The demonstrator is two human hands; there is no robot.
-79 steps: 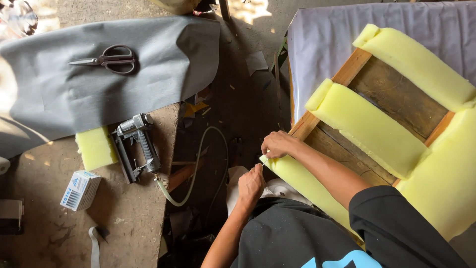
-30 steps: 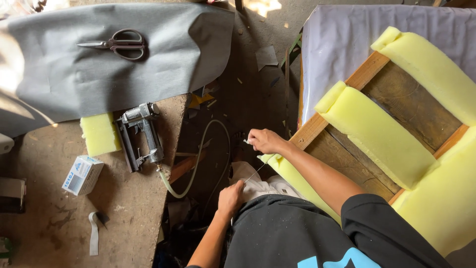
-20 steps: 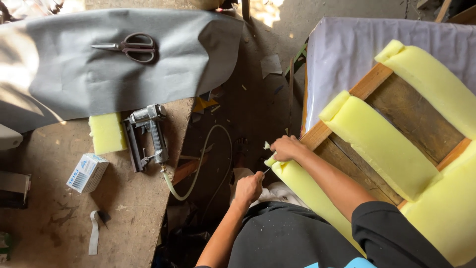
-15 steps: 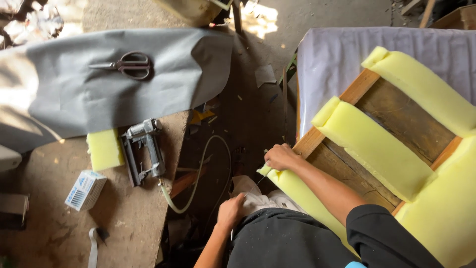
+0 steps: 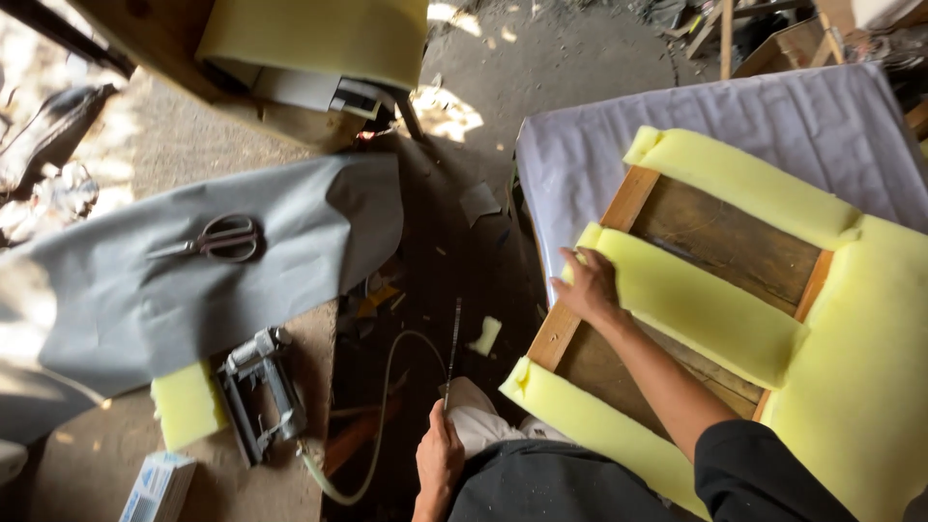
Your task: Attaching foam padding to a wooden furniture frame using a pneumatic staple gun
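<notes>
Dusty workshop floor behind; right hand rests flat, fingers spread, on yellow foam strip over wooden frame; left hand fingers closed around thin blade, near staple gun.

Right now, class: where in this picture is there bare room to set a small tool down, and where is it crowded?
Free: the grey sheet right of the scissors, and the bare wood panel between the two foam strips. Crowded: the bench corner with the staple gun, foam block and small box, and the littered floor gap by the left hand.
</notes>
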